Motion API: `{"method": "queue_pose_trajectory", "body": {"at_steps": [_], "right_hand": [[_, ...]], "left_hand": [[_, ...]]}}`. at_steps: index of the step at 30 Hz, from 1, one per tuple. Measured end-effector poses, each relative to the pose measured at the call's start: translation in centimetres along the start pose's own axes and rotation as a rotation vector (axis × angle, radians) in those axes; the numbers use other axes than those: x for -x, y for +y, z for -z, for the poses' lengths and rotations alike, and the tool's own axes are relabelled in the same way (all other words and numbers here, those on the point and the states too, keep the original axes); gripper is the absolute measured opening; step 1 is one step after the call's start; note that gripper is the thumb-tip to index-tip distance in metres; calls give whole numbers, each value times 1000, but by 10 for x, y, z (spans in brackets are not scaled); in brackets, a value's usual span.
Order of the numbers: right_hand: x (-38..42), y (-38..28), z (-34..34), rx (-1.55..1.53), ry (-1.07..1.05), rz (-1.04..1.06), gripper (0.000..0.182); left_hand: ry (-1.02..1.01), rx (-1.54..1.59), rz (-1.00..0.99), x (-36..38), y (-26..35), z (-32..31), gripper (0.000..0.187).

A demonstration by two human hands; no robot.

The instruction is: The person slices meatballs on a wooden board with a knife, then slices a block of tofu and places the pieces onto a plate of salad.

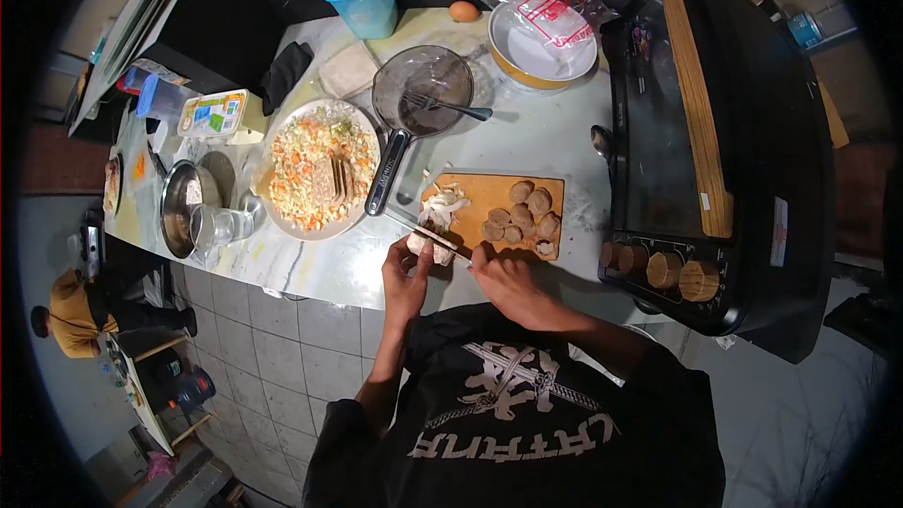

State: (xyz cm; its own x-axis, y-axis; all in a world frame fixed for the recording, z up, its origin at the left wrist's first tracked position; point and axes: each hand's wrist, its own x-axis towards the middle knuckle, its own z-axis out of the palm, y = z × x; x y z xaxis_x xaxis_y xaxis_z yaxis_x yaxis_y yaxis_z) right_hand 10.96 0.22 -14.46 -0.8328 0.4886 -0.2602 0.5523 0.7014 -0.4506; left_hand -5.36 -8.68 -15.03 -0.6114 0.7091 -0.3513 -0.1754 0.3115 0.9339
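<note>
My left hand (406, 280) is closed on a pale, whitish piece of food (423, 246) at the near left corner of a wooden cutting board (482, 186). My right hand (511, 284) grips a knife (446, 244), its blade angled left across that piece, close to my left fingers. White strips and shavings (442, 205) lie on the board's left side. Several round, brownish food pieces (522, 214) sit grouped on the right side.
Beyond the board lie a strainer-like pan (423, 66) with a fork (450, 105) and a large plate (275, 124) of chopped vegetables. A metal bowl (172, 212) and clear cup (209, 229) stand left. A black oven (752, 132) borders the right; another person (75, 315) is far left.
</note>
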Motion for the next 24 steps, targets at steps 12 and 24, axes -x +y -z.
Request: {"method": "queue_pose_trajectory", "body": {"at_steps": [12, 24], "right_hand": [[1, 2, 6, 111, 120, 105, 23], [-3, 7, 10, -2, 41, 120, 23]], "left_hand": [[-25, 142, 145, 0, 3, 4, 39], [-74, 187, 151, -2, -1, 9, 37]]}}
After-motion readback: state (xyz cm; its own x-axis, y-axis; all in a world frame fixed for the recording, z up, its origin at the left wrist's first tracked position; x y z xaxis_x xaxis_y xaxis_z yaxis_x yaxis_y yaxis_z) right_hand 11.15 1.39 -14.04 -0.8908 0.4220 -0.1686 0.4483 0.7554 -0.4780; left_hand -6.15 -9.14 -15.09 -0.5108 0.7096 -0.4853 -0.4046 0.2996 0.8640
